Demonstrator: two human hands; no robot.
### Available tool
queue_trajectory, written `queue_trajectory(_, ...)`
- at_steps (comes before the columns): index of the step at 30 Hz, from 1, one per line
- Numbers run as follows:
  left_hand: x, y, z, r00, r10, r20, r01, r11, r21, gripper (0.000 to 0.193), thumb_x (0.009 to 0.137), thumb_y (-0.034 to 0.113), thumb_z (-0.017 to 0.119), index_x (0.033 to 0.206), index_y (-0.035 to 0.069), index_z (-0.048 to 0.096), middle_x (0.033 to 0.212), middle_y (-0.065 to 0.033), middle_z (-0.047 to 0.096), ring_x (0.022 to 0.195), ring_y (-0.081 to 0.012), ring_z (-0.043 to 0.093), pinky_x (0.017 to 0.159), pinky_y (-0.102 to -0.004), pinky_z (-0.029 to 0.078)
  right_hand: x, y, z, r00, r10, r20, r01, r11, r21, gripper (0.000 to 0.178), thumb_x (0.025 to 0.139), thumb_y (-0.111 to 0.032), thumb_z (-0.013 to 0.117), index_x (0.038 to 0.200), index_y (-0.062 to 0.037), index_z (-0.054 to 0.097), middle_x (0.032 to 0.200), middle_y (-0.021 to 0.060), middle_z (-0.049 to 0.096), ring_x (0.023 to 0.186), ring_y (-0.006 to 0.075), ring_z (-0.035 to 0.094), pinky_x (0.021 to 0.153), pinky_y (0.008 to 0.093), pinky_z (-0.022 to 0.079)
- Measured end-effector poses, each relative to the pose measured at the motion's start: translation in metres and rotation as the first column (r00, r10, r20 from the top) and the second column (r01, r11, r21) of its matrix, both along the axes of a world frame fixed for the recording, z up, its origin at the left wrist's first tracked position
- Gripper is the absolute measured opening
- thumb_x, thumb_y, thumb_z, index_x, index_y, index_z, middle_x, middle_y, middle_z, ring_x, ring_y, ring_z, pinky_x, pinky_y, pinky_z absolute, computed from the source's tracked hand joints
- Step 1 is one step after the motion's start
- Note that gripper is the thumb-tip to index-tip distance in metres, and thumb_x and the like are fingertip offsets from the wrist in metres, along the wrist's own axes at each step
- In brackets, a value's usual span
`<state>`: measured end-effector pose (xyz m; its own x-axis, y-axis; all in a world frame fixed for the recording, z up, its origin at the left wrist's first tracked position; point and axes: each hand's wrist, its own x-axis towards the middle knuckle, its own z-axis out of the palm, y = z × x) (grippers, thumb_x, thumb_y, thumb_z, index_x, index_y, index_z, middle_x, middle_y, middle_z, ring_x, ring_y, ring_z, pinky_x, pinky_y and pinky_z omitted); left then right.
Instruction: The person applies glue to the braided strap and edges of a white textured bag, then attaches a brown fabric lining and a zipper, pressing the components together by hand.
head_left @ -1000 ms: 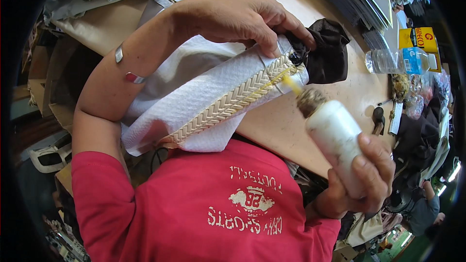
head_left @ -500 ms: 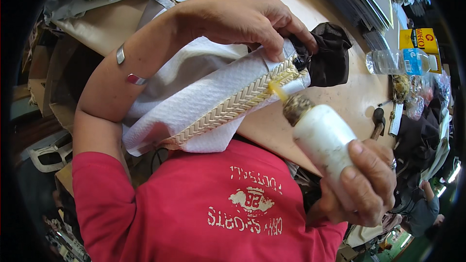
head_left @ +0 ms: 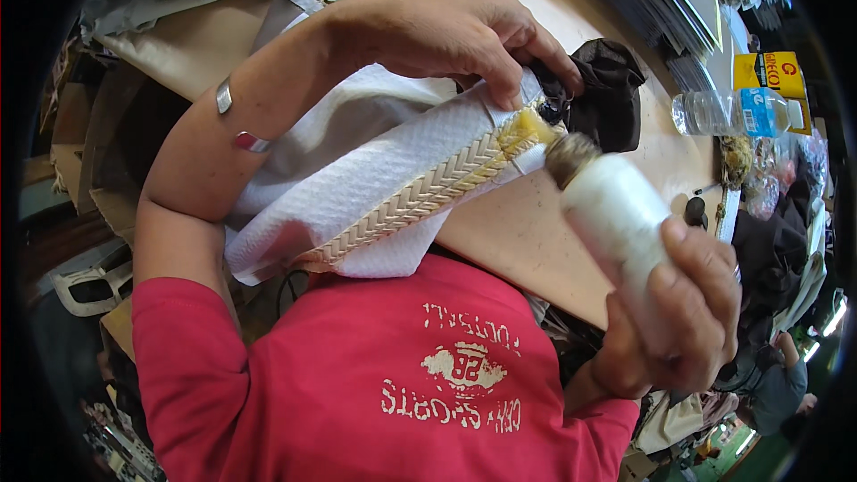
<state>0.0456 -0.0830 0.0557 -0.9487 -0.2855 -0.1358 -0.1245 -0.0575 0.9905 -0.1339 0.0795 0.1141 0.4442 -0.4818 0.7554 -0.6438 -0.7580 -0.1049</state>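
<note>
Pinching the braided strap [head_left: 428,192] from above, the left hand [head_left: 446,31] arches while the right hand [head_left: 683,303] apparently grasps a white bottle [head_left: 616,223].

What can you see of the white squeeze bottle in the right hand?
The bottle is white, matte, plastic-looking and cylindrical, with a grimy dark neck and a yellowish nozzle. It lies tilted, nozzle up-left, against the end of the braided strap. The right hand wraps its lower body; yellowish glue smears the tip.

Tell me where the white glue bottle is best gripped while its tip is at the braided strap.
Around the lower body of the white glue bottle, from its right side, as the right hand does: the cylinder fits a wrap grip and leaves the dirty nozzle free.
</note>
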Motion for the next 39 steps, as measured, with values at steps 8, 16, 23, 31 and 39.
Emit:
queue_trajectory(8, -0.001, 0.0, -0.004, 0.999, 0.02, -0.03, -0.019, 1.0, 0.01, 0.053, 0.059, 0.001, 0.053, 0.111, -0.007, 0.048, 0.106, -0.0109, 0.053, 0.088, -0.0075, 0.05, 0.077, -0.0183, 0.039, 0.017, 0.014, -0.015, 0.994, 0.083, 0.078, -0.084, 0.996, 0.011, 0.016, 0.057, -0.005, 0.062, 0.071, -0.0058, 0.055, 0.072, 0.0115, 0.059, 0.044, 0.017, 0.051, 0.037, 0.0211, 0.039)
queue_trajectory(16, -0.002, -0.001, -0.005, 1.0, 0.004, -0.028, -0.003, 0.999, 0.049, 0.053, 0.06, 0.0, 0.054, 0.112, -0.007, 0.048, 0.106, -0.011, 0.053, 0.088, -0.0085, 0.05, 0.078, -0.0191, 0.04, 0.027, 0.02, -0.019, 0.998, 0.04, 0.044, -0.043, 0.995, 0.091, 0.018, 0.051, -0.004, 0.064, 0.066, -0.0104, 0.055, 0.066, 0.0052, 0.06, 0.043, 0.0137, 0.049, 0.037, 0.018, 0.037)
queue_trajectory(23, -0.002, -0.001, -0.006, 1.0, -0.003, -0.009, 0.003, 1.0, 0.03, 0.052, 0.06, 0.0, 0.054, 0.112, -0.006, 0.048, 0.104, -0.0104, 0.053, 0.087, -0.0074, 0.05, 0.076, -0.0184, 0.04, 0.021, 0.017, -0.014, 0.989, 0.148, -0.007, -0.148, 0.989, -0.005, 0.019, 0.052, -0.005, 0.065, 0.068, -0.0117, 0.056, 0.07, 0.0028, 0.06, 0.044, 0.0132, 0.05, 0.037, 0.0194, 0.037)
queue_trajectory(31, -0.005, -0.001, -0.005, 1.0, -0.009, -0.028, 0.011, 0.997, 0.078, 0.052, 0.06, 0.0, 0.054, 0.112, -0.005, 0.048, 0.105, -0.0103, 0.053, 0.089, -0.0075, 0.049, 0.078, -0.0188, 0.04, 0.0, 0.033, -0.013, 0.988, 0.08, -0.133, -0.065, 0.992, 0.111, 0.017, 0.069, -0.012, 0.059, 0.08, -0.0035, 0.05, 0.08, 0.015, 0.054, 0.055, 0.0265, 0.054, 0.036, 0.0306, 0.041)
queue_trajectory(39, -0.005, 0.001, -0.004, 0.999, 0.002, -0.046, 0.002, 0.996, 0.094, 0.054, 0.06, 0.0, 0.054, 0.113, -0.005, 0.047, 0.107, -0.0109, 0.052, 0.09, -0.0086, 0.05, 0.078, -0.0193, 0.04, 0.008, 0.03, -0.012, 0.992, 0.118, -0.047, -0.11, 0.983, 0.145, 0.021, 0.067, -0.011, 0.061, 0.084, -0.0038, 0.051, 0.081, 0.0179, 0.056, 0.049, 0.0256, 0.052, 0.041, 0.0294, 0.042)
